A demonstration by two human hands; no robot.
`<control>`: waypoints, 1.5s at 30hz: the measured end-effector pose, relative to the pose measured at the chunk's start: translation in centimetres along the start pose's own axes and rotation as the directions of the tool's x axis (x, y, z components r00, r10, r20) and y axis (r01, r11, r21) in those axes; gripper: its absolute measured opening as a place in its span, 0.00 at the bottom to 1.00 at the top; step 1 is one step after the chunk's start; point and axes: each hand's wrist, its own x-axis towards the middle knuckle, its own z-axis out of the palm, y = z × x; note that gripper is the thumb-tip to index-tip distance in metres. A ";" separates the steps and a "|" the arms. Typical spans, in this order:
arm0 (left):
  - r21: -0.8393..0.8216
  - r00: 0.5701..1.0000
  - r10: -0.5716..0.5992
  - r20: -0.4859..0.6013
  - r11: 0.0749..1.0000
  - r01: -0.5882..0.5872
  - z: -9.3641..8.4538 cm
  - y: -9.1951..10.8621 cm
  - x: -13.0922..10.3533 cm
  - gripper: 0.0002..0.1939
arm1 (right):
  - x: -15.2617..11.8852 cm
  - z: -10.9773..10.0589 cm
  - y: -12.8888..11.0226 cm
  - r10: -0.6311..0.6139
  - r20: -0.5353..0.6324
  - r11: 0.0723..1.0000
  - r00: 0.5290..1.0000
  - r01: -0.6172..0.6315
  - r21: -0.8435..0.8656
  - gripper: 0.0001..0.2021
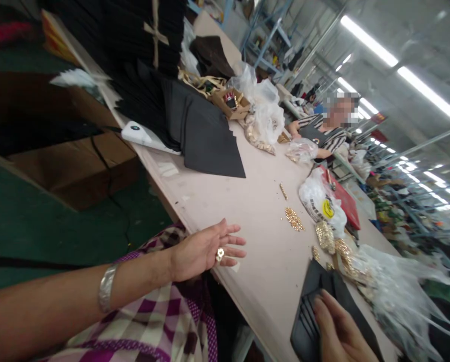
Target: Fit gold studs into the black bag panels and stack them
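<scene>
My left hand [205, 249] is held out over the near table edge, fingers stretched and apart. A gold flower-shaped piece [219, 254] shows at the base of its fingers; I cannot tell if it is a ring. At the lower right, my right hand [340, 329] has thumb and finger pinched on the edge of a black flat piece [306, 322] in a small fanned stack. Part of that stack is hidden by the hand. Small gold fittings [294, 219] lie in a loose pile on the table, with a short row of gold fittings [283, 191] beyond.
A large fanned stack of black panels [213, 136] lies at the left beside a white phone-like object [144, 136]. Plastic bags [319, 196] and a small box [230, 103] line the far side. A co-worker [323, 130] sits across. An open carton [77, 166] stands on the floor.
</scene>
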 end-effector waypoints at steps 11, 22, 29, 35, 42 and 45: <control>0.116 0.988 0.148 -0.048 0.983 -0.142 -0.9 -0.6 0.3 0.42 | -3.6 13.9 -11.8 -0.443 0.527 0.896 0.725 0.336 0.291 0.13; 0.440 0.961 0.272 -0.052 0.870 -0.222 -1.4 -0.1 -0.2 0.45 | -3.5 15.5 -13.3 -0.263 0.535 0.958 0.803 0.151 0.245 0.10; 0.467 0.937 0.337 -0.095 0.846 -0.257 -1.4 0.3 0.0 0.47 | -3.2 18.3 -13.5 -0.291 0.459 0.955 0.839 0.223 0.196 0.09; -0.108 0.808 0.302 -0.506 0.907 -0.406 -2.4 2.7 2.0 0.25 | -2.2 22.2 -15.0 -0.521 0.375 0.844 0.766 0.397 0.361 0.12; -0.322 0.673 0.219 -0.706 0.748 -0.580 -5.3 8.1 1.2 0.18 | 0.8 27.0 -18.9 -0.704 0.340 0.679 0.624 0.448 0.582 0.11; -0.188 0.604 0.285 -0.745 0.778 -0.600 -7.1 9.1 0.3 0.15 | 5.3 30.4 -20.6 -0.703 0.309 0.696 0.641 0.529 0.485 0.10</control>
